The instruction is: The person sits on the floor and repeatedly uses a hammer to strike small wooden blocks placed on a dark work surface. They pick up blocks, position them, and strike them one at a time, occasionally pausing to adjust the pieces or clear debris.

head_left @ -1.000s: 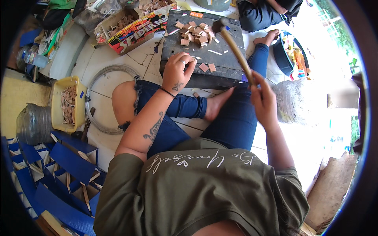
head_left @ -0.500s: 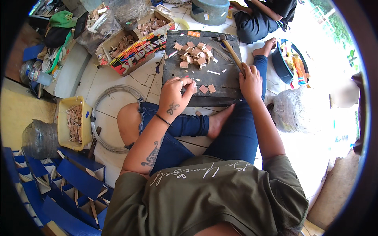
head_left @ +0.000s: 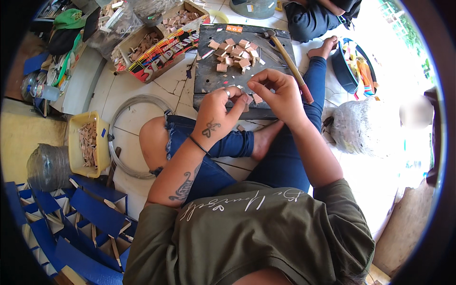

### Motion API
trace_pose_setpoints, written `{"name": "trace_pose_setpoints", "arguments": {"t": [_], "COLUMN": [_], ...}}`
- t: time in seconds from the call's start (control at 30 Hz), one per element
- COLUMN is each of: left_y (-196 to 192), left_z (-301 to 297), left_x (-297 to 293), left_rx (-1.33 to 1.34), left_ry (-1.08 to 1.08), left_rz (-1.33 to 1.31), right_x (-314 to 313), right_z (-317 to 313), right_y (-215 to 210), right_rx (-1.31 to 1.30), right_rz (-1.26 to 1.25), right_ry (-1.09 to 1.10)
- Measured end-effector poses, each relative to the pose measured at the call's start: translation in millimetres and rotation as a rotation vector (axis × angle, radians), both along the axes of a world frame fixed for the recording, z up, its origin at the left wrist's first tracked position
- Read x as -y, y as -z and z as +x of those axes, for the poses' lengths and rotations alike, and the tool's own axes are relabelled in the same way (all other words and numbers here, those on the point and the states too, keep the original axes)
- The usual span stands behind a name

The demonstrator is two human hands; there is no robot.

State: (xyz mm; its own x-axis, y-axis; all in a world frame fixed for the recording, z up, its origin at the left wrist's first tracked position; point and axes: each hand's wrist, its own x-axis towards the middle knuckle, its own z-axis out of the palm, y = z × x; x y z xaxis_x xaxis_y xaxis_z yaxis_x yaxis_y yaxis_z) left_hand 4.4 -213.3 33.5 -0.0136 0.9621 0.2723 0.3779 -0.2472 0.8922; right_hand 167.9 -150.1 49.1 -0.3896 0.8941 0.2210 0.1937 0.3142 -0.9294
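A dark, worn work block (head_left: 209,85) stands in front of me, with a heap of small square wooden pieces (head_left: 235,53) on it. Over its near edge is my left hand (head_left: 221,110), thumb and fingers pinched together; what they hold is too small to make out. My right hand (head_left: 280,97) is just to its right, thumb against forefinger, and its contents, if any, cannot be made out. A loose wooden square (head_left: 257,98) shows between the hands. To the right lies a hammer (head_left: 288,59) with a red-ended wooden handle, touched by neither hand's fingertips.
A printed carton (head_left: 164,50) of wooden pieces stands far left, a yellow bin (head_left: 70,142) of pieces nearer. A wire coil (head_left: 114,147) lies beside my knee. Blue panels (head_left: 99,213) fill the near left. A dark tub (head_left: 339,71) and another person's legs (head_left: 304,23) are far right.
My right hand has let go of the hammer, left it on the block, and moved left to meet my left hand. The left hand remains pinched. The view has tilted slightly.
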Motion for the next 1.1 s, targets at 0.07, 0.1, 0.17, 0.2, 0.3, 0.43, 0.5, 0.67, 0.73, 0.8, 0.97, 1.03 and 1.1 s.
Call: {"name": "trace_pose_setpoints", "arguments": {"t": [0.07, 0.1, 0.17, 0.2, 0.3, 0.43, 0.5, 0.67, 0.73, 0.8, 0.97, 1.03, 1.1], "left_y": [4.9, 7.2, 11.1, 12.8, 17.7, 23.7, 24.4, 21.7, 20.7, 20.4, 21.5, 22.9, 25.3], "left_z": [1.5, 1.5, 1.4, 1.2, 4.7, 16.4, 16.4, 13.6, 13.0, 12.0, 5.4, 3.2, 2.7], "left_x": [0.0, 0.2, 0.3, -0.2, -1.7, -0.5, 1.8, 4.4, 4.4, 3.6, -0.4, -2.1, -3.2], "left_rx": [-0.028, -0.036, -0.079, -0.107, -0.002, 0.432, 0.434, 0.285, 0.282, 0.266, 0.220, 0.212, 0.222], "left_ry": [0.000, -0.002, -0.007, -0.006, 0.011, 0.099, 0.116, 0.070, 0.084, 0.098, 0.158, 0.174, 0.186], "left_rz": [-0.010, 0.023, 0.060, 0.081, 0.093, -0.055, -0.088, -0.035, -0.034, -0.022, 0.004, 0.011, 0.022], "right_x": [0.7, 0.6, 0.1, -1.0, -2.4, -0.5, 1.6, -3.1, -5.4, -6.4, -4.4, -4.6, -6.4], "right_z": [-1.0, -0.2, 1.0, 1.8, 2.7, 2.3, 1.8, 5.7, 7.6, 8.5, 9.6, 10.5, 11.3], "right_y": [3.6, 4.2, 4.5, 4.1, 2.9, 0.7, -1.2, -10.8, -14.4, -16.7, -18.2, -16.7, -13.7], "right_rx": [-0.012, 0.020, 0.092, 0.133, -0.015, -0.174, -0.185, -0.054, -0.025, -0.051, -0.083, -0.103, -0.121], "right_rz": [-0.024, -0.015, -0.015, -0.025, -0.107, -0.211, -0.261, -0.269, -0.287, -0.316, -0.370, -0.370, -0.392], "right_ry": [0.009, 0.001, -0.022, -0.039, -0.073, -0.105, -0.120, -0.144, -0.174, -0.202, -0.224, -0.235, -0.237]}}
